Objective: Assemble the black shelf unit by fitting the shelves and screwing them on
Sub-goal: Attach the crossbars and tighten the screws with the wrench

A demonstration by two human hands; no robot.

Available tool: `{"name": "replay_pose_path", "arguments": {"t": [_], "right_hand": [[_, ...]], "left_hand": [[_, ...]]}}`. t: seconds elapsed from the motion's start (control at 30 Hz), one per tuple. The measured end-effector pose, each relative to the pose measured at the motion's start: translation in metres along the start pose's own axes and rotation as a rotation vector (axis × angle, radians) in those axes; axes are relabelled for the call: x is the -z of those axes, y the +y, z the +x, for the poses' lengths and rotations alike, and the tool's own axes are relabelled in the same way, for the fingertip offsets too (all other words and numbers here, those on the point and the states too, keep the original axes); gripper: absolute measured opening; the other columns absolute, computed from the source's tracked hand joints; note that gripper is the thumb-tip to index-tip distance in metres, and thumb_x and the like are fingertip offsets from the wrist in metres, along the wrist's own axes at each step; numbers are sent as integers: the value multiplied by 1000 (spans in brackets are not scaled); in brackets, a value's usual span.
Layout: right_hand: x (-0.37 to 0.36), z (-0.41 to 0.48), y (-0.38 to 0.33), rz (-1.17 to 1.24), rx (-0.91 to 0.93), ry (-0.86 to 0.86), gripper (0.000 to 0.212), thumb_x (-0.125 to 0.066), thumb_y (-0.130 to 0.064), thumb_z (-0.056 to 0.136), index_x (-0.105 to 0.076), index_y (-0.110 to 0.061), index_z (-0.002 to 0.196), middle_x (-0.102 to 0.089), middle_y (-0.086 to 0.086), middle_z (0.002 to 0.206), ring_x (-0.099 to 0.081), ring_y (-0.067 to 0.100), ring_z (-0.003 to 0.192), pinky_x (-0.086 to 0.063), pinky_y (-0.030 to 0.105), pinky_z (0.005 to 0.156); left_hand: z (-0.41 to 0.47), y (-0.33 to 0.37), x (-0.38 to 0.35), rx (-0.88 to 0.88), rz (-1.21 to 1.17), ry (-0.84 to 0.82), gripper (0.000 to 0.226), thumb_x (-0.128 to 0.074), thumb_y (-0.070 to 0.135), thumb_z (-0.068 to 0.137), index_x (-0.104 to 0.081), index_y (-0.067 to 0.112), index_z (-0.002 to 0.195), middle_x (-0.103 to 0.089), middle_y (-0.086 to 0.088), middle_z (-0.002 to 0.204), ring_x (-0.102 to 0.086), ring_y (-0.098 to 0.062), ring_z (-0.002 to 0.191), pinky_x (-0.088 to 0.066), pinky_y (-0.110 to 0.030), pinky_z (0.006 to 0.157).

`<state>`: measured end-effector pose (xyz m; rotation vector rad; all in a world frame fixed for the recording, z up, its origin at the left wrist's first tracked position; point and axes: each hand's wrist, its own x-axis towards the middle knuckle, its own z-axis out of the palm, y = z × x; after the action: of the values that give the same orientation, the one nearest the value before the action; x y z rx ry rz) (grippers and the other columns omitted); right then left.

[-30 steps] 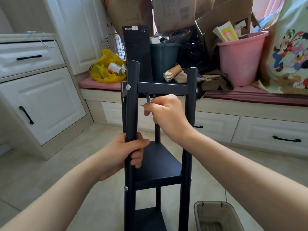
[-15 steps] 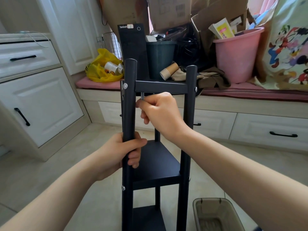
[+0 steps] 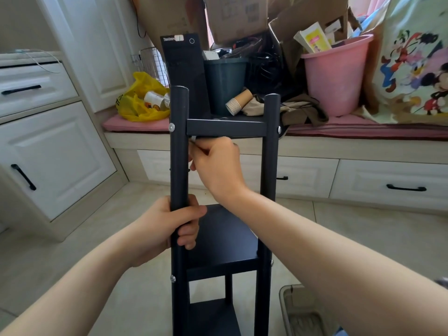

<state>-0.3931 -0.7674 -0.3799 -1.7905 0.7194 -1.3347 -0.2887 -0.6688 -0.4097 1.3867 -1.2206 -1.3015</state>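
The black shelf unit (image 3: 221, 241) stands upright on the tiled floor (image 3: 60, 258). The left hand (image 3: 167, 229) wraps its near left post (image 3: 179, 151). The right hand (image 3: 215, 163), just under the top shelf (image 3: 225, 127), pinches a small metal tool (image 3: 194, 138) beside that post.

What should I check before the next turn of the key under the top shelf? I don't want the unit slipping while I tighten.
1. Left hand wrapped around the front left post: ok.
2. Right hand closed on the small metal key: ok.
3. Key tip seated in a screw: cannot tell, hidden.
4. Top shelf level between posts: ok.
5. Outer screw in place: ok.
6. Unit's feet flat on floor: cannot tell.
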Motion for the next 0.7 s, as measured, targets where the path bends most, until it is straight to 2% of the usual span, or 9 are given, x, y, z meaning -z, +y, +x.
{"name": "replay_pose_path", "arguments": {"t": [0.1,0.23,0.33,0.43,0.5,0.53,0.63,0.7], "right_hand": [[-7,2,4,26,37,55,28,-61,-12,97,-64,-20,69,-60,-15,59,-59,2,56,-52,21,63],[-12,3,6,70,48,92,33,-61,-8,96,-59,-28,69,-56,-23,54,-57,-2,55,-43,12,59],[-11,2,8,82,44,63,25,-59,-9,97,-63,-23,77,-56,-17,59,-54,2,56,-44,21,64],[-8,1,7,51,34,37,24,-57,-11,98,-63,-23,78,-57,-15,62,-53,2,58,-42,19,65],[-5,-1,5,40,11,22,30,-56,-12,99,-60,-25,72,-58,-12,60,-52,1,55,-39,13,59],[-3,-2,4,39,0,15,32,-56,-13,99,-58,-24,68,-58,-6,59,-50,3,53,-38,14,54],[1,-5,2,32,-34,-20,33,-56,-16,98,-61,-13,66,-61,16,64,-44,9,51,-38,28,52],[4,-8,2,13,-72,-63,34,-56,-18,98,-64,-9,66,-56,10,54,-41,8,47,-34,24,48]], "left_hand": [[0,0,0,2,6,-1,34,-71,28,80,-46,17,59,-32,-6,55,-35,-19,46,-44,-30,52],[-1,0,1,1,8,3,33,-72,29,79,-48,18,59,-33,-6,55,-36,-19,46,-44,-30,52],[0,-1,0,-2,3,17,33,-71,29,79,-48,19,58,-33,-5,54,-36,-19,46,-44,-30,52],[1,-1,0,-7,2,22,33,-71,29,79,-48,19,58,-34,-5,53,-36,-19,46,-44,-30,52],[1,-2,0,-10,-1,22,33,-71,29,79,-49,19,58,-35,-5,54,-37,-19,46,-45,-30,52],[1,-2,1,-11,-3,24,33,-72,29,79,-49,20,58,-35,-4,54,-37,-19,46,-45,-29,53],[1,-2,2,-14,-3,31,33,-71,28,82,-50,20,57,-35,-4,54,-38,-18,46,-45,-30,52],[2,-3,2,-11,-3,41,37,-69,24,89,-51,21,57,-36,-3,54,-38,-18,46,-45,-30,52]]}}
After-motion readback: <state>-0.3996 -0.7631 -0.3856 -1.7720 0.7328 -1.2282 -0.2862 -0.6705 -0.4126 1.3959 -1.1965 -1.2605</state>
